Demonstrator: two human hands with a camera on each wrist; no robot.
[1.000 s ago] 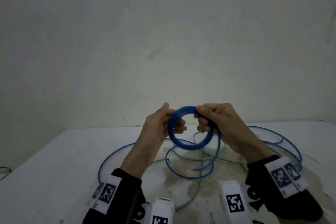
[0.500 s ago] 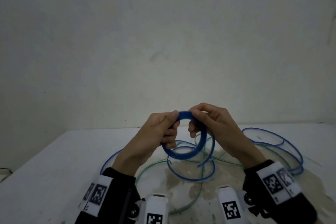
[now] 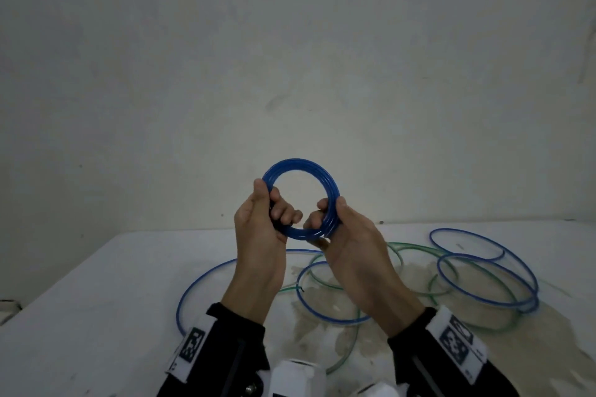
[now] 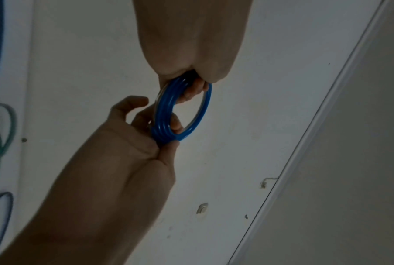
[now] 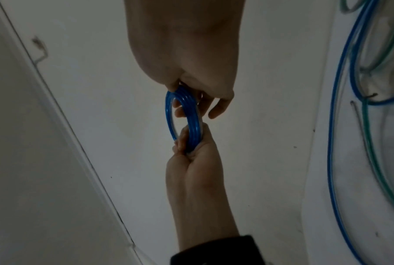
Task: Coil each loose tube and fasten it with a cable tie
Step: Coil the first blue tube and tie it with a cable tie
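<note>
I see my two hands holding a blue tube coil [image 3: 301,201] in the air above the white surface [image 3: 96,293], in front of a pale wall. The coil stands upright, its open face turned toward me. My left hand [image 3: 261,229] pinches its left side between thumb and curled fingers; my right hand [image 3: 346,235] pinches its lower right. Loose blue tubes [image 3: 487,280] and green tubes [image 3: 416,250] lie looped on the surface below.
</note>
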